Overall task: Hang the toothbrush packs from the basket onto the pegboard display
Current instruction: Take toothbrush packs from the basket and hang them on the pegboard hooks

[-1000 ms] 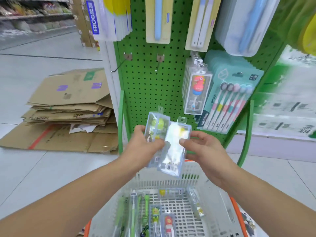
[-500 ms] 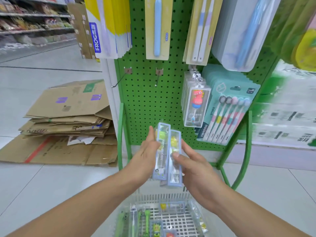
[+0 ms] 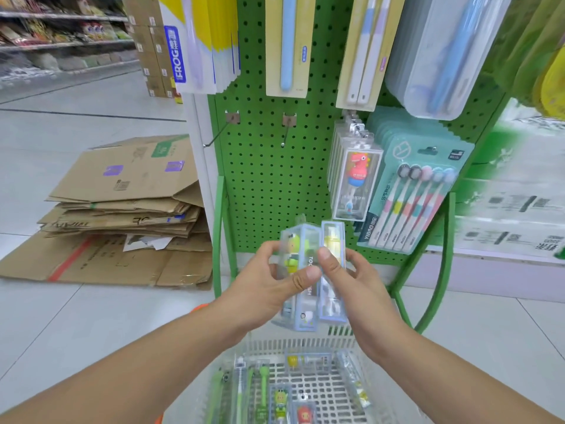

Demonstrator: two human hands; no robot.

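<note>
Two clear toothbrush packs stand upright side by side in front of the green pegboard (image 3: pixel 275 179). My left hand (image 3: pixel 269 289) grips the left pack (image 3: pixel 298 249), which holds a green figure. My right hand (image 3: pixel 351 289) pinches the right pack (image 3: pixel 331 304), with its thumb on the front. Below them the white basket (image 3: pixel 305 344) holds several more packs. Two bare hooks (image 3: pixel 286 130) jut from the pegboard above my hands.
Hanging packs fill the pegboard's top and right side, among them a red-figure pack (image 3: pixel 356 182) and a multi-brush card (image 3: pixel 415 194). Flattened cardboard boxes (image 3: pixel 122 209) lie on the floor at left. Green frame bars (image 3: pixel 440 264) flank the display.
Both hands turned the two packs from fanned and face-on to upright and side by side. The view rose, so the basket sits lower in the frame.
</note>
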